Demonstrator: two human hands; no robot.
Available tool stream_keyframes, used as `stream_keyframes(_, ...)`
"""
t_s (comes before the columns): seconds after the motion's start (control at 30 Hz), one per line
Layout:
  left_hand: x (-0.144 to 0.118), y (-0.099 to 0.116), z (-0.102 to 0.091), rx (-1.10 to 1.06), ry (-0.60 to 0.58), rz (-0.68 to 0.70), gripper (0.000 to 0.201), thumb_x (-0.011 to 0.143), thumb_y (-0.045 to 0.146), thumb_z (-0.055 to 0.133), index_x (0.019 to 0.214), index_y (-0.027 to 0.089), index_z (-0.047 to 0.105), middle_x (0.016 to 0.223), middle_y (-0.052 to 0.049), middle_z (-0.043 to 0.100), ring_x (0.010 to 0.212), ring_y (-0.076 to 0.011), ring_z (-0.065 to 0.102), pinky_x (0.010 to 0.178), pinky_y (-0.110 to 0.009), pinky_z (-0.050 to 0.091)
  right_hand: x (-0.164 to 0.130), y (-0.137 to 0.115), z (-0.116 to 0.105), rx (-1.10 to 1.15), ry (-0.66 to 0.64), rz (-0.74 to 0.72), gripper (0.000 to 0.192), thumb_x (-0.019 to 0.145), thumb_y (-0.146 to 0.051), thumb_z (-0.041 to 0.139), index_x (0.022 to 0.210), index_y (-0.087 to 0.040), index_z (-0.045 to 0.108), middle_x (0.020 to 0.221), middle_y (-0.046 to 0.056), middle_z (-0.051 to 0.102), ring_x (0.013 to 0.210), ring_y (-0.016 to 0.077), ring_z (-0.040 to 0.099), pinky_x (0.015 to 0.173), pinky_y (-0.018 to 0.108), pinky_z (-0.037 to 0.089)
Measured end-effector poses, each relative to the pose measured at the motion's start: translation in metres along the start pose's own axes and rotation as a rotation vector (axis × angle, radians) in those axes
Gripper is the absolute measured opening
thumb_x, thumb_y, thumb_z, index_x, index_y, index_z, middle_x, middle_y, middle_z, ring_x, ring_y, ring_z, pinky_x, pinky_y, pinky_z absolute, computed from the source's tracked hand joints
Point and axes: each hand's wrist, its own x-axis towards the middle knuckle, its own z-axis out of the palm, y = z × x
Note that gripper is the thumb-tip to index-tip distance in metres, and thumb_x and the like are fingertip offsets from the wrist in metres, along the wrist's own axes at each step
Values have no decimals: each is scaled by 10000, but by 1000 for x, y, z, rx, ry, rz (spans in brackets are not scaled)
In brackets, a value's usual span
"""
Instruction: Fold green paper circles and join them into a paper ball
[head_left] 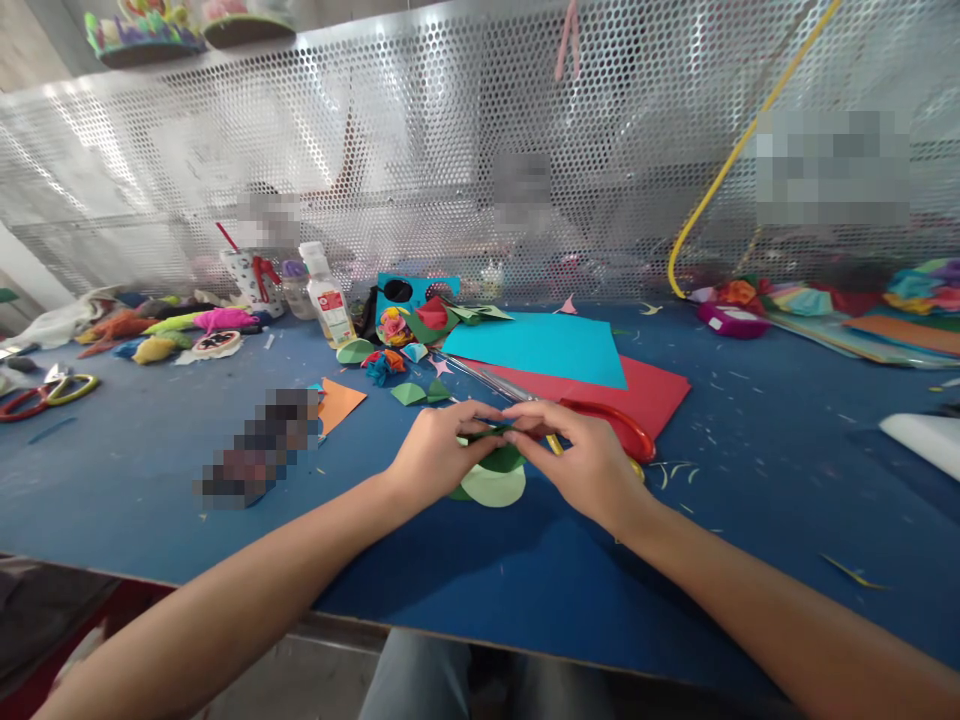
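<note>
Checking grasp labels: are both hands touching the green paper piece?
Touching. The head view shows left hand and right hand fingertips pinching the green paper piece from either side.

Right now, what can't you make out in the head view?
- Green paper piece: its fold is hidden by the fingers of the left hand and right hand.
- Red-handled scissors: partly behind the right hand.
- Glue bottle label: too small to read.
- Things behind the perforated screen: blurred and veiled.
</note>
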Motion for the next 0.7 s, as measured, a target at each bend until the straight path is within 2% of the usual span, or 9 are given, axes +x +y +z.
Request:
stream_keyframes(0.13,-1,1,0,92,-40,72,133,760,238,574,860,171,632,776,-18,690,737,-157,651,641,-216,490,1,3,0,-71,-22,-53,228,772,-119,537,958,-233,603,845,2,677,762,141,632,694,249,509)
stream_keyframes(0.27,1,0,-2,128,-74,126,190,816,248,494,829,169,666,741,-16,683,661,-125,614,609,-202,468,1,8,0,-117,-10,-86,233,772,-124,540,966,-237,602,846,0,673,754,139,626,705,260,503)
stream_keyframes(0.53,4,-6,-1,36,-65,94,182,773,237,554,902,178,668,846,-34,693,729,-146,623,639,-218,483,1,7,-3,-151,10,-62,177,768,-184,570,942,-216,576,842,16,668,758,157,626,705,283,502)
stream_keyframes(0.7,2,-6,-1,-114,-44,-28,176,752,253,576,861,154,672,775,-43,687,672,-156,617,611,-241,478,0,3,-4,-27,-24,-41,165,808,-256,540,963,-211,576,881,24,654,774,148,605,698,256,487)
